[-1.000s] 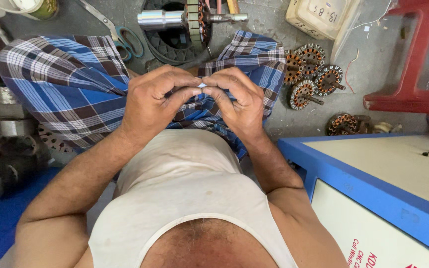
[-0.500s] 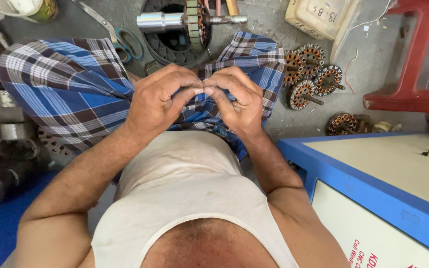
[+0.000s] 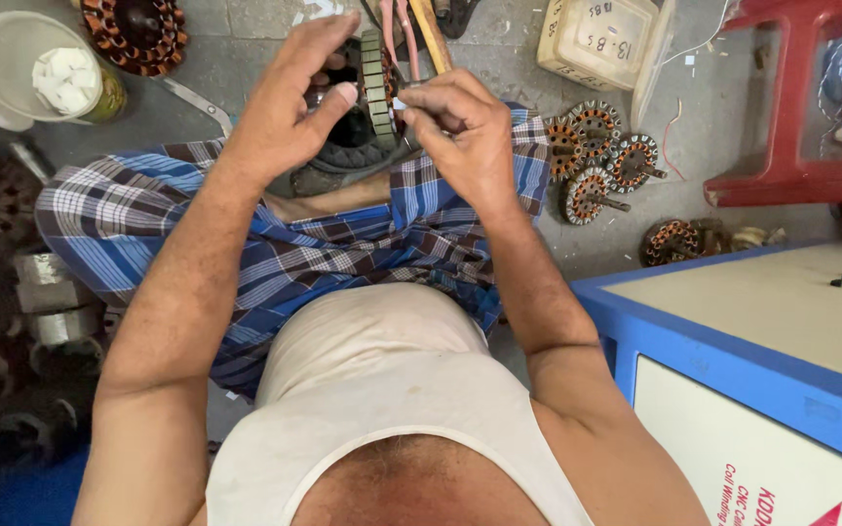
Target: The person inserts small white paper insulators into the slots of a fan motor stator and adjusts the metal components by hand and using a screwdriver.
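I sit on the floor in a blue checked cloth. Both hands are raised in front of my knees, at a round motor part with a grey-green ribbed ring and wires running up from it. My right hand pinches a small pale piece between thumb and fingertips, right beside the ring. My left hand hovers on the ring's other side, fingers spread and thumb stretched toward the pale piece, holding nothing that I can see.
Several copper-wound stators lie on the floor to the right, another at top left. A clear tub of white pieces stands far left. A cream box, a red stool and a blue-edged cabinet stand right.
Both hands have lifted from my lap and moved forward to the motor part. They have come apart: the left hand opened, and the right kept the small pale piece.
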